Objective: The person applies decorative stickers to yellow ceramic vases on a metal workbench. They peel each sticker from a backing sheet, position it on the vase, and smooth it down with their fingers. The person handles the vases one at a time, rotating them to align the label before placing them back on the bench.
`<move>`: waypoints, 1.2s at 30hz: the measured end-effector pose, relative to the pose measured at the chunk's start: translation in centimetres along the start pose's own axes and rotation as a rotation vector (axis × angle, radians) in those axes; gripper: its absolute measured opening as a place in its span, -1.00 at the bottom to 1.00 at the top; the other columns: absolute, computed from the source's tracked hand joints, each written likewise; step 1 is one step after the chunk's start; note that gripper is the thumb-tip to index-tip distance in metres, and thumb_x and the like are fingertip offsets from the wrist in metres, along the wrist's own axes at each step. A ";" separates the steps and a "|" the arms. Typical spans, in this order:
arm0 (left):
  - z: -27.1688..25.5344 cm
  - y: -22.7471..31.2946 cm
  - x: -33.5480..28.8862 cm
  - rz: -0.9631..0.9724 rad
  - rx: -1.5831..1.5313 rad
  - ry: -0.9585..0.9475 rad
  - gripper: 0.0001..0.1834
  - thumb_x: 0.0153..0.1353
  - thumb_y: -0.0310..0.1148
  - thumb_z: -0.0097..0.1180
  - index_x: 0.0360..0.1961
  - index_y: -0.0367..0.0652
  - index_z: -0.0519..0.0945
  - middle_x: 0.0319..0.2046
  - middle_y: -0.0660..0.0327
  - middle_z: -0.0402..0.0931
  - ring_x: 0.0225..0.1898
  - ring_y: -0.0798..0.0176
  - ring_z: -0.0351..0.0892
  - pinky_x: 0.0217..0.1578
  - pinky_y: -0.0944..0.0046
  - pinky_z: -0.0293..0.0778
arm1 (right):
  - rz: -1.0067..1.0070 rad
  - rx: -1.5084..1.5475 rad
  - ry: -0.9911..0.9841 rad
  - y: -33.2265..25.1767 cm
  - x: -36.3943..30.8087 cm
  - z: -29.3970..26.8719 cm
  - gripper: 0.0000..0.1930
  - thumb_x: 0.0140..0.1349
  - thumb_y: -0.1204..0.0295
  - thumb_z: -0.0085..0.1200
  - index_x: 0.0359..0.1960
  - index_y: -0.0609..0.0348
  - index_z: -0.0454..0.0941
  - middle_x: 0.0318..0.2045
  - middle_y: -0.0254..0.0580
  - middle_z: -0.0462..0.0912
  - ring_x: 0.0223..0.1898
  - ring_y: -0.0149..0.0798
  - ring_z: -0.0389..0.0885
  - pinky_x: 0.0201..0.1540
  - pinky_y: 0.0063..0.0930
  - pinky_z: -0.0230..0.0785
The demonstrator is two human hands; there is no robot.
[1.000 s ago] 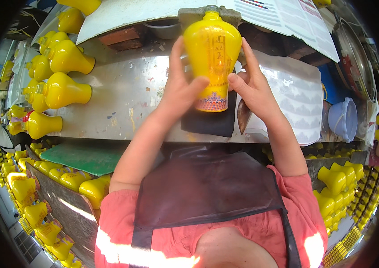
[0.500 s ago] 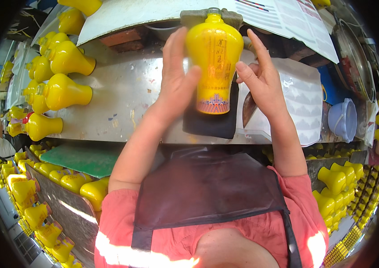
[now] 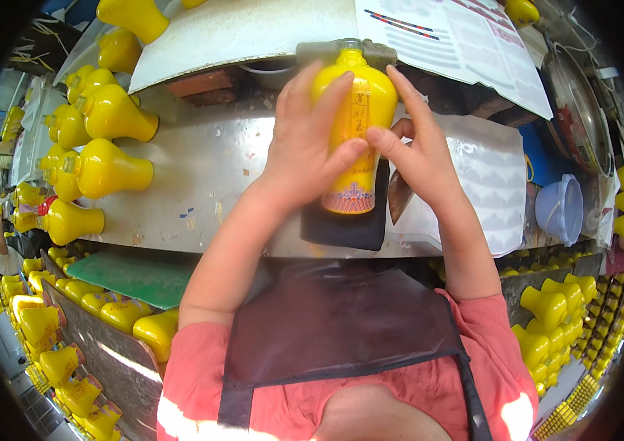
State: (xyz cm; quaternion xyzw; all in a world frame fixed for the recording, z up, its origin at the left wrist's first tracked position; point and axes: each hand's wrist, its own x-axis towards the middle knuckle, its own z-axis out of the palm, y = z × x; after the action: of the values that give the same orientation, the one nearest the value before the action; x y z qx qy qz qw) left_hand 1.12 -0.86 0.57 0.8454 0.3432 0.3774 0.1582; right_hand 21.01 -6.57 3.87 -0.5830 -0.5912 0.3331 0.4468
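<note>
A yellow glazed bottle (image 3: pixel 372 87) lies on the table with its neck pointing away, resting on a grey rolled cloth (image 3: pixel 379 53). Its base, with a blue and red patterned band, is over a black pad (image 3: pixel 341 234). My left hand (image 3: pixel 301 143) is curved round the bottle's left side, one finger and the thumb across its front. Against the right side rests my right hand (image 3: pixel 422 151), its thumb on the front beside the printed lettering. Under my right wrist a brown pointed blade-like piece (image 3: pixel 398 197) lies on a pale printed sheet (image 3: pixel 481 184).
Several yellow bottles (image 3: pixel 117 169) lie along the table's left side. White boards with printed strips (image 3: pixel 400 26) cover the back, above bricks (image 3: pixel 209 82). A pale blue bucket (image 3: pixel 560 209) stands at right. More bottles fill racks below, beside a green board (image 3: pixel 132 275).
Both hands have closed in on the bottle; the left thumb and finger have come over its front, and the right thumb has moved onto it. The whole view has shifted slightly.
</note>
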 end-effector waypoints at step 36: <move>2.0 0.6 -4.4 -0.423 -0.917 0.082 -0.05 0.35 -0.24 0.25 0.59 -0.13 -0.06 0.49 -0.02 0.04 0.47 -0.02 0.16 0.40 -0.05 0.32 | 0.106 0.236 -0.067 3.4 -2.8 1.1 0.01 0.27 0.26 0.31 0.63 0.17 -0.09 0.25 0.13 0.55 -0.42 -0.45 0.57 -0.31 -0.52 0.48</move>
State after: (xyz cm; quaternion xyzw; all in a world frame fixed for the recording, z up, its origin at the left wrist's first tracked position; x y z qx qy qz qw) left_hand 0.78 -4.36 -2.73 0.5853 0.3119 0.4818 0.5727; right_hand 21.10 -8.85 -0.04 -0.5453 -0.5311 0.4426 0.4739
